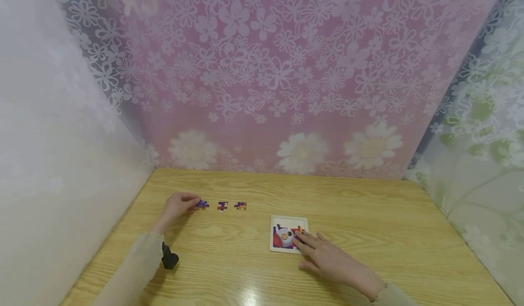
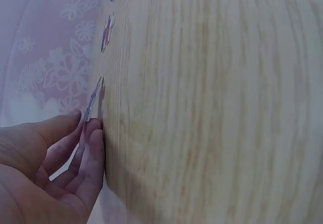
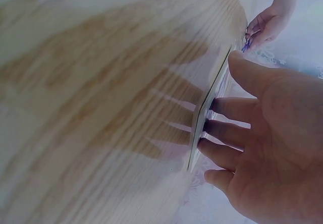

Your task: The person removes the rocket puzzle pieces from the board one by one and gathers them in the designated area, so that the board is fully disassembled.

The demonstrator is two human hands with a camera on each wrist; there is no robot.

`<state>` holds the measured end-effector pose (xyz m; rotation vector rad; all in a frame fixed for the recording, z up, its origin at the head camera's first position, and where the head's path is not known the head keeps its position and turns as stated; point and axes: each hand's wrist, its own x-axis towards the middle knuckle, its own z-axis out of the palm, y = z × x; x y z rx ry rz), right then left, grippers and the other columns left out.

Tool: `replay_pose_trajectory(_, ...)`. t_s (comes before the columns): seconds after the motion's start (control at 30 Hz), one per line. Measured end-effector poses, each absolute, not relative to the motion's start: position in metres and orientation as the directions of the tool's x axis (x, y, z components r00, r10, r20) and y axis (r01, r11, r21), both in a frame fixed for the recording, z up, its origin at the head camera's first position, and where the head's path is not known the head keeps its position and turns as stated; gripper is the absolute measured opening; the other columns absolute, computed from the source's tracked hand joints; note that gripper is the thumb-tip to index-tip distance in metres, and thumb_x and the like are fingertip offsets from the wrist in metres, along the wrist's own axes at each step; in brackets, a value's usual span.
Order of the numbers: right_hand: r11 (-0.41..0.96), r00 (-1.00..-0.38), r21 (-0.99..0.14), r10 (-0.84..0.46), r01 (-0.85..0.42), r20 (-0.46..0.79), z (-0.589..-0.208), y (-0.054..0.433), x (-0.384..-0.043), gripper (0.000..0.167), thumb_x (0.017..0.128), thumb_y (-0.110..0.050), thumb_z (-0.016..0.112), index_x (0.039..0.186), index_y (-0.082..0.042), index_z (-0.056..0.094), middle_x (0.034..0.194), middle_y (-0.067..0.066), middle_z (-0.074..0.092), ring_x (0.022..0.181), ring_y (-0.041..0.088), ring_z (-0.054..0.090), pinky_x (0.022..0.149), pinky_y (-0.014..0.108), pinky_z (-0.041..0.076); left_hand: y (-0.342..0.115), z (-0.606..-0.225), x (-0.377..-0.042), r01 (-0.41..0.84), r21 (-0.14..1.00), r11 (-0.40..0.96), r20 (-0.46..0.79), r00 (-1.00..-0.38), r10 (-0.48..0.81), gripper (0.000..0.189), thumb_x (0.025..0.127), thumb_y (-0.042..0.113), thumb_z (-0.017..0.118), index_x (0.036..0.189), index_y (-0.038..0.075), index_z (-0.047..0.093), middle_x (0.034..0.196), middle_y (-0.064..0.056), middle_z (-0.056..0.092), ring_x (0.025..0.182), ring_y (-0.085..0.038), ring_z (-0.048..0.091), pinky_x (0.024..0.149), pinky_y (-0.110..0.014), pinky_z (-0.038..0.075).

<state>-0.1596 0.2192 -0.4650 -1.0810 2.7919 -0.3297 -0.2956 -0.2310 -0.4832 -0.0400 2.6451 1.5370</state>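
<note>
My left hand (image 1: 180, 204) pinches a purple jigsaw piece (image 1: 202, 204) between thumb and fingers at the left of the table. In the left wrist view this piece (image 2: 92, 102) is tilted, one edge raised off the wood. Two more jigsaw pieces, one red and purple (image 1: 222, 206) and one purple and yellow (image 1: 240, 206), lie in a row to its right. My right hand (image 1: 333, 258) rests its extended fingers on the right part of a square puzzle board (image 1: 271, 233). A partly filled picture shows in the board, its upper part bare; the fingers cover its lower right.
The wooden table (image 1: 229, 269) meets a pink flowered backdrop (image 1: 254, 92) at the back. A pale wall (image 1: 61, 137) borders it on the left and a leaf-patterned one (image 1: 487, 160) on the right. A black device (image 1: 169, 257) sits at the left wrist.
</note>
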Motion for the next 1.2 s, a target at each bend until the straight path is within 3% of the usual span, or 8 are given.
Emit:
replay_pose_trajectory(0.27,0.717,-0.733,-0.246,-0.679,-0.652,-0.037,-0.4655,0.2191,-0.16,0.065,0.107,-0.045,0.047,0.152,0.0,0.042,0.157,0.021,0.039,0.144,0.04,0.038,0.114,0.063,0.029,-0.2267,-0.4795,-0.2889,0.011,0.773,0.634,0.003,-1.0,0.013,0.017,0.095,0.009,0.071,0.105,-0.005,0.075,0.095,-0.018,0.075,0.081,-0.027,0.072,0.07,-0.036,0.059)
replay_pose_trajectory(0.5,0.72,-0.735,-0.239,-0.677,-0.652,-0.036,-0.4642,0.2182,-0.1594,0.064,0.106,-0.045,0.048,0.152,0.0,0.044,0.157,0.021,0.04,0.143,0.04,0.039,0.113,0.063,0.03,-0.2273,-0.4838,-0.2932,0.068,0.672,0.737,0.055,-0.998,0.041,0.014,0.091,0.016,0.077,0.1,0.005,0.078,0.088,-0.009,0.076,0.079,-0.022,0.069,0.072,-0.038,0.055)
replay_pose_trajectory(0.7,0.721,-0.737,-0.245,-0.675,-0.648,-0.039,-0.4626,0.2178,-0.1585,0.064,0.106,-0.044,0.048,0.152,0.001,0.044,0.157,0.021,0.04,0.144,0.04,0.039,0.113,0.064,0.03,-0.2258,-0.4852,-0.2964,0.089,0.648,0.756,0.071,-0.996,0.056,0.011,0.091,0.014,0.077,0.099,0.006,0.078,0.09,-0.009,0.076,0.077,-0.021,0.068,0.063,-0.032,0.052)
replay_pose_trajectory(0.97,0.72,-0.736,-0.25,-0.676,-0.648,-0.039,-0.4614,0.2179,-0.1576,0.064,0.106,-0.044,0.049,0.152,0.001,0.043,0.157,0.021,0.04,0.144,0.04,0.039,0.113,0.064,0.029,-0.223,-0.4804,-0.296,0.116,0.623,0.774,0.089,-0.993,0.077,0.01,0.09,0.011,0.077,0.097,0.004,0.078,0.088,-0.009,0.076,0.075,-0.021,0.069,0.061,-0.032,0.052)
replay_pose_trajectory(1.2,0.717,-0.734,-0.25,-0.678,-0.65,-0.037,-0.462,0.2186,-0.1581,0.064,0.106,-0.044,0.048,0.152,0.001,0.043,0.157,0.021,0.04,0.144,0.04,0.039,0.113,0.064,0.029,-0.221,-0.4782,-0.2962,0.128,0.597,0.792,0.09,-0.992,0.093,0.009,0.091,0.011,0.076,0.096,0.004,0.078,0.087,-0.008,0.076,0.078,-0.023,0.07,0.07,-0.04,0.056)
